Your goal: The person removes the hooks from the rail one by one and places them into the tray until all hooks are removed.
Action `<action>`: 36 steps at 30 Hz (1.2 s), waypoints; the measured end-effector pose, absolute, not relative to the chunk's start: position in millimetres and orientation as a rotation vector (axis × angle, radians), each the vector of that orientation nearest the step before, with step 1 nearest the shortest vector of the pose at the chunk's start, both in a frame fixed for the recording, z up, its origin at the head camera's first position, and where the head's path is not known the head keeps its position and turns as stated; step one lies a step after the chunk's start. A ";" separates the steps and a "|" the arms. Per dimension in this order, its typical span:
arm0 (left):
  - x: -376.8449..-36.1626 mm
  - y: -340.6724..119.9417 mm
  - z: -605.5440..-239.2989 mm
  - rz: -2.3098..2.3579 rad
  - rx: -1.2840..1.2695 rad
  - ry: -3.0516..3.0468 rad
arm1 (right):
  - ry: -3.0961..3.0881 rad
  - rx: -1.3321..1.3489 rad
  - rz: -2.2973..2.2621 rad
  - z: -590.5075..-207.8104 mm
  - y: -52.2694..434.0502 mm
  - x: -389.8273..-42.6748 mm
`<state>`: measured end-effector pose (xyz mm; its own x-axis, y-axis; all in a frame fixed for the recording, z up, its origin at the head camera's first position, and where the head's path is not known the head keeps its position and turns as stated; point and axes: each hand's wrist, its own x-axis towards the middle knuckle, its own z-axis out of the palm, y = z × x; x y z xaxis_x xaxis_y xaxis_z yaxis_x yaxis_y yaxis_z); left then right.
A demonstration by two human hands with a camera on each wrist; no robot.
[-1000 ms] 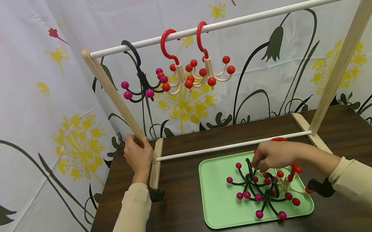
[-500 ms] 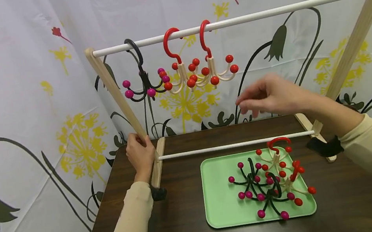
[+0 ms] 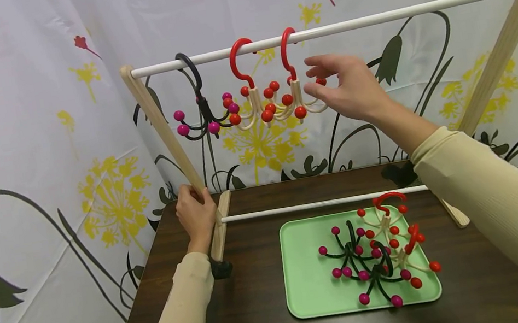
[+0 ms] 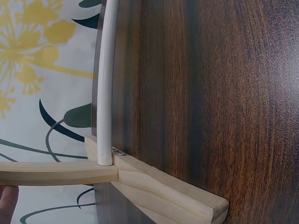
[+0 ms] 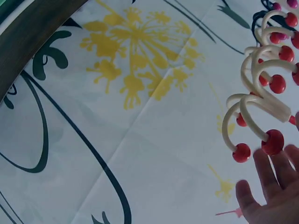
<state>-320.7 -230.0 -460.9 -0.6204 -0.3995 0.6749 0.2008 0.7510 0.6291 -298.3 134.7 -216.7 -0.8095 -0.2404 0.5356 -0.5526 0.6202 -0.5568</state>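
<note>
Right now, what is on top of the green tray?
Two black hangers and two cream-and-red hangers sit bunched together on the green tray. They cover patches of its surface, which cannot be seen.

Three ball-tipped black or red-and-cream hangers (image 3: 255,97) along left half of white-barred wooden rack (image 3: 407,11), four more hangers (image 3: 377,270) on green rectangular tray (image 3: 311,286) before it, dark wood-grain table (image 3: 254,305) beneath

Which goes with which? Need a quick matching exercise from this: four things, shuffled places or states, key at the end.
Things:
1. Tray
2. Hung black hanger
3. Left grip
4. Right grip

Places or states:
A. leftmost on the top rail
B. raised and empty, near a red hook
C. holding a wooden post
D. green, on the table

Pairs: 1-D, 2-A, 3-C, 4-B
</note>
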 end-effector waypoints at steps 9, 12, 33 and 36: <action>-322.8 -228.6 -459.3 -0.869 0.150 -2.077 | -2.580 0.607 1.137 -217.1 116.3 -311.2; -322.3 -228.1 -458.8 -0.863 0.148 -2.068 | -2.597 0.586 1.140 -217.7 112.1 -312.2; -319.8 -228.0 -459.4 -0.881 0.171 -2.094 | -2.495 0.526 1.068 -211.5 129.5 -304.5; -319.9 -228.6 -459.3 -0.876 0.175 -2.093 | -2.472 0.495 1.071 -209.0 134.3 -301.5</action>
<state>-319.9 -228.6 -459.3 -0.6384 -0.4093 0.6519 0.1768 0.7463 0.6417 -301.5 134.3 -209.0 -0.8572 -0.1597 0.4895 -0.4664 0.6438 -0.6067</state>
